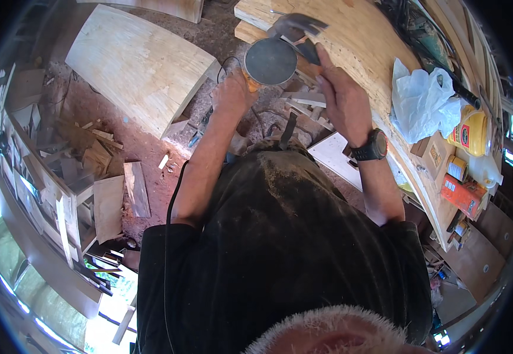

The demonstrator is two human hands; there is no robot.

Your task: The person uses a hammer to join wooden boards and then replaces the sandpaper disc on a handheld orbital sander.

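Near the top middle, my left hand (233,94) grips an orange power tool (250,84) with a large round dark-grey disc (270,61) turned upward and a black cord trailing from it. My right hand (345,103) is closed around the dark handle of a claw hammer (296,25), whose metal head is held just above the disc's upper edge, partly blurred. I cannot tell whether the head touches the disc. A dark watch (369,146) is on my right wrist.
At right, a wooden bench (356,35) holds plastic bags (421,103), a yellow container (466,131), cans (457,168) and a red box (463,194). A large pale wooden panel (132,65) lies upper left. Wood offcuts (97,156) litter the dusty floor and left-hand stack.
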